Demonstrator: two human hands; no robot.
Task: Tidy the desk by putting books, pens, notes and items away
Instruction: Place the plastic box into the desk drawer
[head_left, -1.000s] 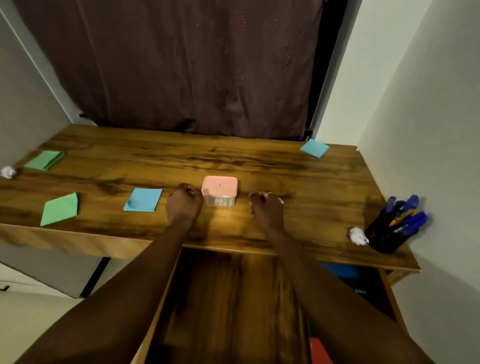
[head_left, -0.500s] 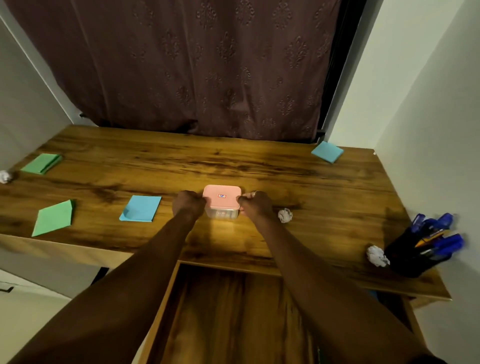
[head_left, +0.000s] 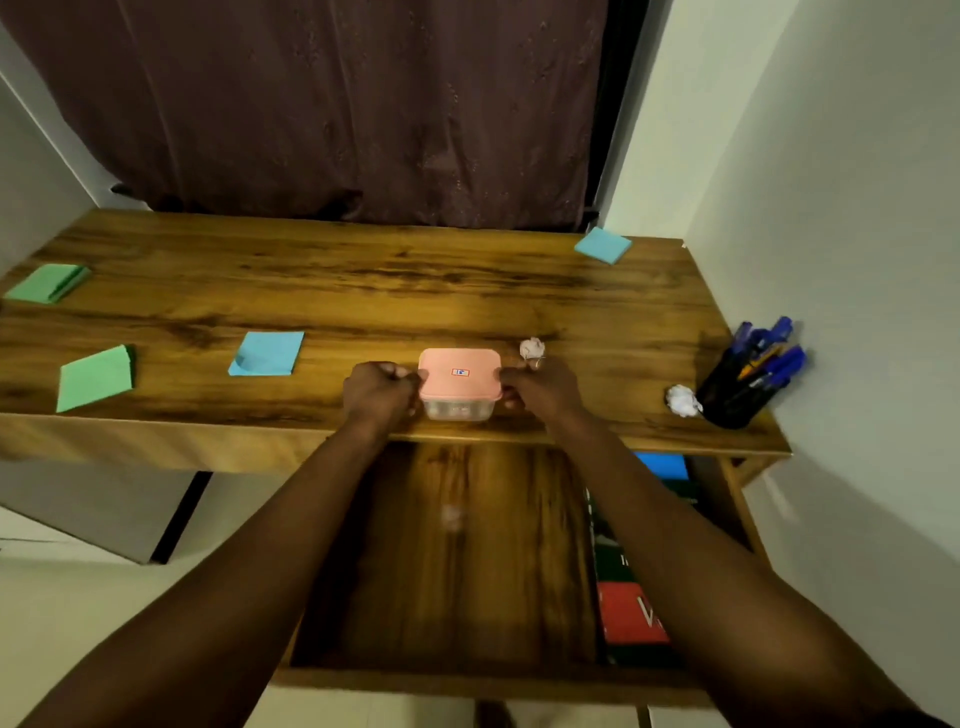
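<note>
Wooden desk, dim room — pink-lidded box sits at the desk's 6 o'clock edge, left hand gripping its 9 o'clock side, right hand its 3 o'clock — likely light, rigid, smooth plastic; best held by the walls under the lid rim

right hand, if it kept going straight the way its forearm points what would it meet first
The pink-lidded box, which the right hand grips on its right side. The crumpled paper ball just beyond the hand seems slightly off that line, though depth is unclear.
</note>
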